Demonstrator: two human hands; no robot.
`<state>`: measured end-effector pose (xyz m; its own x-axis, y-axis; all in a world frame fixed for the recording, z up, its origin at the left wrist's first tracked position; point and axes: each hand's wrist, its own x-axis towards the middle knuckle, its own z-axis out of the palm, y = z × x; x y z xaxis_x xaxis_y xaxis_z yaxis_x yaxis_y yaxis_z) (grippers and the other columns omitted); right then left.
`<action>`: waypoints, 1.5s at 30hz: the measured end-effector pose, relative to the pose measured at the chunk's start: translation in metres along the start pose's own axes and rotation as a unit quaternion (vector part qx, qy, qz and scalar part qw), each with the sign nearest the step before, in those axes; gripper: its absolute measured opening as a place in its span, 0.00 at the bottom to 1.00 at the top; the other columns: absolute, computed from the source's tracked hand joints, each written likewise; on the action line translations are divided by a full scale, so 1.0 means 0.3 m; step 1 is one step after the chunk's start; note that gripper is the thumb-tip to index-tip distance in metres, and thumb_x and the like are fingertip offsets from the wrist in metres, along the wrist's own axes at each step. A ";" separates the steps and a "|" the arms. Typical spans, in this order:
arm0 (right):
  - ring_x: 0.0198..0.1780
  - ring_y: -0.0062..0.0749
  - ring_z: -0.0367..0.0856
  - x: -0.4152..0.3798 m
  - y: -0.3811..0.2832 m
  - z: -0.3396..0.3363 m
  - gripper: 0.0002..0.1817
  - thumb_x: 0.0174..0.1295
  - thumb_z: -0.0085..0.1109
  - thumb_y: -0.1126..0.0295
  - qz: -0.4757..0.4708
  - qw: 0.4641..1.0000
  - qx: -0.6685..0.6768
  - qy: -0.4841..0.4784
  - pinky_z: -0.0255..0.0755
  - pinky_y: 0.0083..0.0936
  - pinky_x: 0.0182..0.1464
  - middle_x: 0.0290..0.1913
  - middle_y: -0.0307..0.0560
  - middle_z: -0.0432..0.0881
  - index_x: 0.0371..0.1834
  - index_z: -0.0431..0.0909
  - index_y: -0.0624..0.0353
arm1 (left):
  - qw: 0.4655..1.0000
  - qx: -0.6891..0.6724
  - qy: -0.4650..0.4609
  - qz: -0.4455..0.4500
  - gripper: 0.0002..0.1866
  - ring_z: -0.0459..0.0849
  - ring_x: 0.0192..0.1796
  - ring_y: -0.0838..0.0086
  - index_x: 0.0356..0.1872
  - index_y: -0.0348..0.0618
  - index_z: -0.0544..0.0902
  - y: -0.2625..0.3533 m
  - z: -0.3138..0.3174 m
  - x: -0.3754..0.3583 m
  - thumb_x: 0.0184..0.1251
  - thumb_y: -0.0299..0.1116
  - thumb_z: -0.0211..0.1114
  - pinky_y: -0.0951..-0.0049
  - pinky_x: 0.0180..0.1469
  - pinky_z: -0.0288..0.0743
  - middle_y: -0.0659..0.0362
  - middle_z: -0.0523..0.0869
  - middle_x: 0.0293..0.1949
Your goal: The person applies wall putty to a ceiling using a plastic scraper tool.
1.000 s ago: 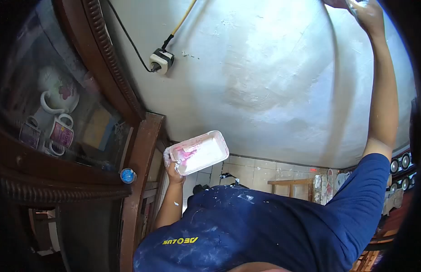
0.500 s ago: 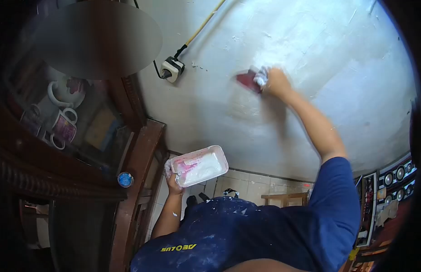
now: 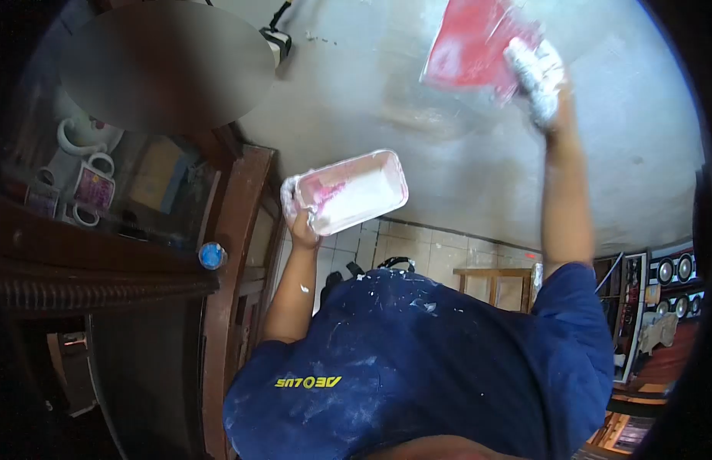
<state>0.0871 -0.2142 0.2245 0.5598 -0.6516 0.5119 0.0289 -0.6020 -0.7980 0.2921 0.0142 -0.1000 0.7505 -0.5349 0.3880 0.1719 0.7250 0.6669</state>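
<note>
My left hand (image 3: pixel 299 218), smeared with white, grips the near end of a rectangular plastic tub (image 3: pixel 393 175). White putty (image 3: pixel 365 193) and pink streaks cover the inside of the tub. Higher up, my right hand (image 3: pixel 541 84) is coated in white paste and closed around one edge of a flat red putty spreader (image 3: pixel 465 52). White smears mark the spreader's broad face, which turns toward me and overlaps the pale wall (image 3: pixel 379 100) in this view.
On the left stands a dark wooden cabinet (image 3: pixel 241 207) with mugs (image 3: pixel 95 186) behind glass. A blue-topped container (image 3: pixel 212 255) rests on its ledge. An electric socket block (image 3: pixel 276 44) hangs by the wall. A wooden stool (image 3: pixel 490 274) and speakers (image 3: pixel 674 268) are at the right.
My right hand has moved up and right, turning the red spreader so its broad face shows. The tub sits higher in view, and the view itself has shifted downward.
</note>
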 end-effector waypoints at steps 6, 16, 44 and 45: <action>0.30 0.22 0.80 -0.525 0.512 0.334 0.16 0.64 0.57 0.68 0.315 0.923 0.202 -0.090 0.72 0.17 0.18 0.38 0.41 0.81 0.53 0.72 0.63 | 0.998 0.050 -0.001 0.023 0.28 0.71 0.60 0.60 0.57 0.34 0.65 -0.009 0.086 0.087 0.49 0.30 0.52 0.63 0.65 0.60 0.47 0.72 0.56; 0.38 0.18 0.77 -0.727 0.661 0.077 0.10 0.61 0.60 0.74 0.317 0.940 0.126 0.009 0.73 0.17 0.42 0.39 0.40 0.81 0.44 0.77 0.65 | 0.999 0.032 0.005 -0.031 0.23 0.74 0.52 0.68 0.51 0.33 0.68 -0.253 0.155 0.117 0.51 0.28 0.51 0.68 0.58 0.66 0.51 0.74 0.49; 0.41 0.45 0.85 -0.846 0.915 -1.065 0.17 0.44 0.64 0.74 -0.049 0.985 -0.165 0.031 0.78 0.35 0.45 0.41 0.55 0.84 0.41 0.81 0.62 | 0.937 0.163 -0.259 -0.170 0.34 0.69 0.64 0.59 0.59 0.40 0.62 -1.030 1.210 -0.204 0.44 0.33 0.56 0.60 0.67 0.60 0.43 0.68 0.63; 0.41 0.46 0.84 -0.865 0.937 -1.044 0.18 0.45 0.63 0.73 -0.024 0.977 -0.206 -0.036 0.78 0.36 0.45 0.41 0.56 0.83 0.43 0.80 0.60 | 0.946 0.118 -0.232 -0.193 0.35 0.69 0.64 0.58 0.60 0.38 0.63 -1.051 1.224 -0.225 0.43 0.32 0.55 0.60 0.67 0.59 0.42 0.68 0.63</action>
<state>-0.3094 -0.3588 -0.0330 0.6239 -0.5921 0.5100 -0.2712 -0.7762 -0.5692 -0.0470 -0.3375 -0.1028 0.2905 -0.9124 0.2884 0.1874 0.3498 0.9179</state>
